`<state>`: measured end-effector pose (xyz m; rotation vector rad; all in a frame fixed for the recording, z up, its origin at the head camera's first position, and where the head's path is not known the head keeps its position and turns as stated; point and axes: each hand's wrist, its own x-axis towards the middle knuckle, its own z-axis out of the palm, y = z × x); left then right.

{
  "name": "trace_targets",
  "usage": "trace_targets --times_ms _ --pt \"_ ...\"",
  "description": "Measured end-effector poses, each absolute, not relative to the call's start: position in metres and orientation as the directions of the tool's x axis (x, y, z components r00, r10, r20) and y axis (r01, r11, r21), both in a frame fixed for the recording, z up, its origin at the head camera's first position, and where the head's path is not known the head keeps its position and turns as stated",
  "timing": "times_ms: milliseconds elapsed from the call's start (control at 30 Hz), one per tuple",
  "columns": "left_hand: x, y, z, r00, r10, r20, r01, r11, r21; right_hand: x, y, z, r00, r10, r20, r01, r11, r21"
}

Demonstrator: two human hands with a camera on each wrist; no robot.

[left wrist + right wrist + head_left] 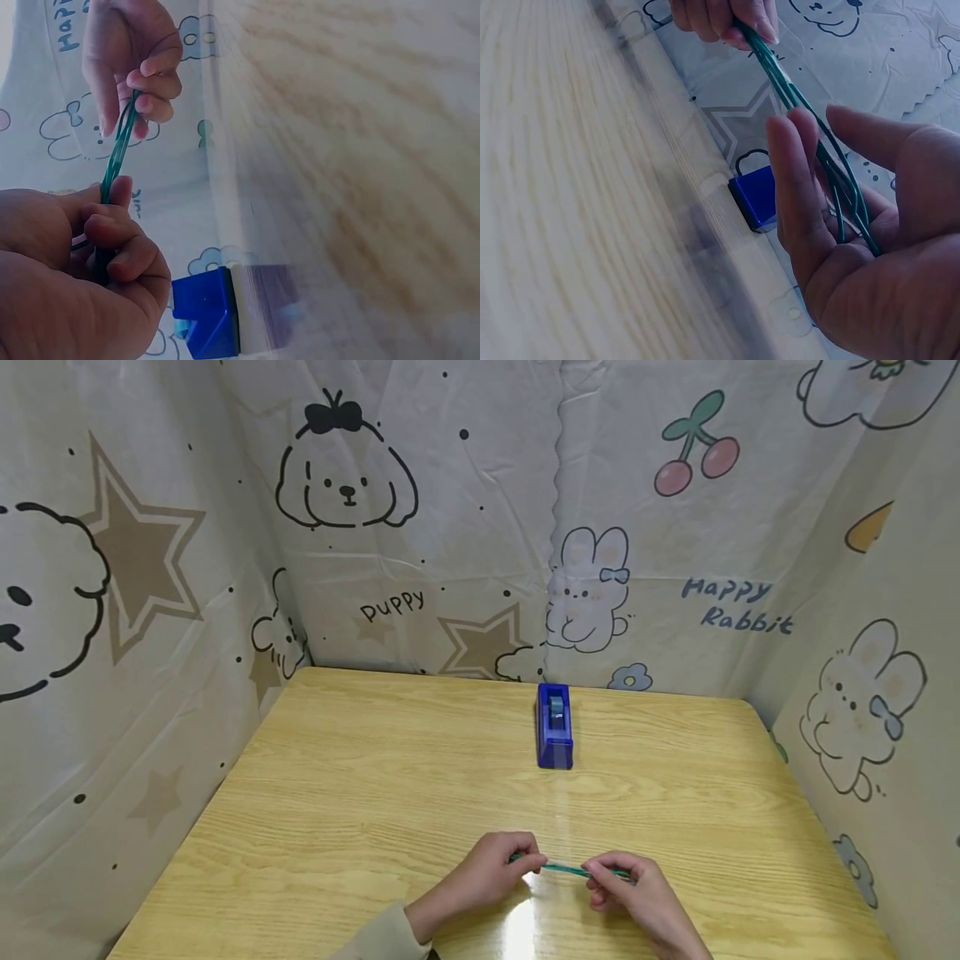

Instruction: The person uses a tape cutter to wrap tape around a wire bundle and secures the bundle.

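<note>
A thin bundle of green cord [564,867], folded into several strands, stretches between the two hands above the table. My left hand [498,864] grips one end with curled fingers, the thumb lying along it. At the other end my right hand [630,885] holds the cord between thumb and fingers. Loops of the green cord [847,191] reach into the right palm in the right wrist view. A pale, shiny patch shows on the strands near the left hand there. The part inside the left fist is hidden.
A blue tape dispenser [555,755] with a roll in it stands near the table's back edge, beyond the hands. The wood-grain table [360,760] is enclosed by printed cloth [480,510] at the back and both sides.
</note>
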<state>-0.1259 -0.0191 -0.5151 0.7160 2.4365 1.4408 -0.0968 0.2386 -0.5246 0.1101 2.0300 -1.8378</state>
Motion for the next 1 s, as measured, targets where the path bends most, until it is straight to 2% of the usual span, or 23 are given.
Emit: trace_targets --times_ms 167,500,733,1000 --pt "-0.125 -0.018 -0.516 -0.85 0.524 0.054 0.288 0.377 0.88 -0.099 0.239 -0.525 -0.91 -0.241 -0.338 0.31 0.148 -0.939" --pt "-0.126 -0.018 -0.517 -0.837 0.546 0.051 0.299 0.376 0.877 -0.1 0.239 -0.524 -0.907 -0.231 -0.353 0.334 0.118 -0.935" --pt "-0.131 -0.02 -0.518 -0.846 0.534 -0.01 0.246 0.407 0.88 -0.101 0.239 -0.526 -0.914 -0.201 -0.354 0.332 0.135 -0.934" --pt "-0.138 -0.024 -0.516 -0.851 0.519 -0.077 0.145 0.374 0.916 -0.1 0.238 -0.526 -0.917 -0.189 -0.35 0.327 0.142 -0.934"
